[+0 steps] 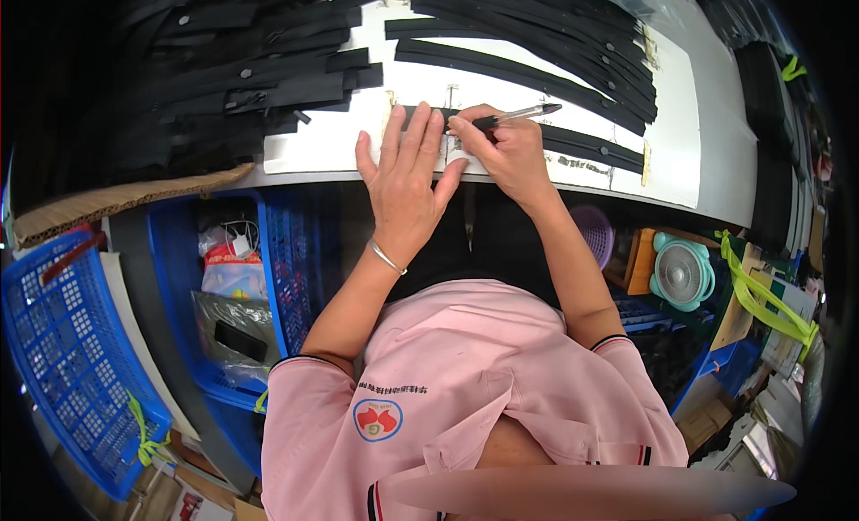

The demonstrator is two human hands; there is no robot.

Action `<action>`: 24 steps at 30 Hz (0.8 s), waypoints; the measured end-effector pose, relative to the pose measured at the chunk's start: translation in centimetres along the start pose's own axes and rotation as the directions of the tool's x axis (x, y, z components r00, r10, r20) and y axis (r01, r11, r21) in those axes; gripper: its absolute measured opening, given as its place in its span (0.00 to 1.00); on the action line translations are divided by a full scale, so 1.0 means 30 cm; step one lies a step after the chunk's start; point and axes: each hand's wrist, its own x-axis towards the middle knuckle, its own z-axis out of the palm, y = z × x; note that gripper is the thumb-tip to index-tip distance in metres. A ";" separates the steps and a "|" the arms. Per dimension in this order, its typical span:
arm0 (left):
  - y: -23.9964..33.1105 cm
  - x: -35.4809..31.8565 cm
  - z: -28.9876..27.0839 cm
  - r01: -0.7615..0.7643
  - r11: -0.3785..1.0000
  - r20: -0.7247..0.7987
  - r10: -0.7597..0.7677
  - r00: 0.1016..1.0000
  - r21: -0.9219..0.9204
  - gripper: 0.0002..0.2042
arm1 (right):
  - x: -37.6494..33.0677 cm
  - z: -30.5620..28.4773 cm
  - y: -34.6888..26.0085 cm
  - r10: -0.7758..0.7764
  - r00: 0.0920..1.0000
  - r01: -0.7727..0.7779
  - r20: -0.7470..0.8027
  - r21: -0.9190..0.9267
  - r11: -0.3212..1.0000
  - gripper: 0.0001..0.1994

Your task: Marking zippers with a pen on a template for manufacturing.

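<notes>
My left hand point(404, 167) lies flat with fingers spread on a black strip point(582, 145) that stretches across the white tabletop point(322, 145), pressing its near end down. My right hand point(503, 145) holds a pen point(523, 115) with a silver barrel, its tip down on the strip right beside my left fingertips. A thin bracelet circles my left wrist.
A heap of black strips point(242, 82) lies at the table's left, and longer black strips point(537, 38) fan across the far side. Blue crates point(76, 342) stand under the table on the left. A small teal fan point(682, 272) and purple basket point(595, 233) sit lower right.
</notes>
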 end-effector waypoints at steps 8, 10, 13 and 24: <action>-0.002 -0.003 0.001 0.010 1.000 0.023 -0.010 1.000 0.006 0.31 | -0.033 -0.075 -0.045 0.068 0.990 -0.037 -0.120 0.243 0.969 0.06; -0.004 -0.007 0.003 0.015 1.000 0.027 -0.016 1.000 0.019 0.31 | -0.063 -0.171 -0.036 0.157 0.981 -0.130 -0.118 0.208 0.970 0.05; -0.002 -0.005 0.001 0.003 1.000 0.022 -0.004 1.000 0.027 0.31 | -0.089 -0.268 -0.008 0.176 0.949 -0.107 -0.261 0.258 0.960 0.03; 0.001 -0.002 -0.003 0.005 0.999 0.032 -0.006 0.999 0.032 0.31 | -0.099 -0.309 0.053 0.222 0.956 -0.244 -0.192 -0.094 0.965 0.05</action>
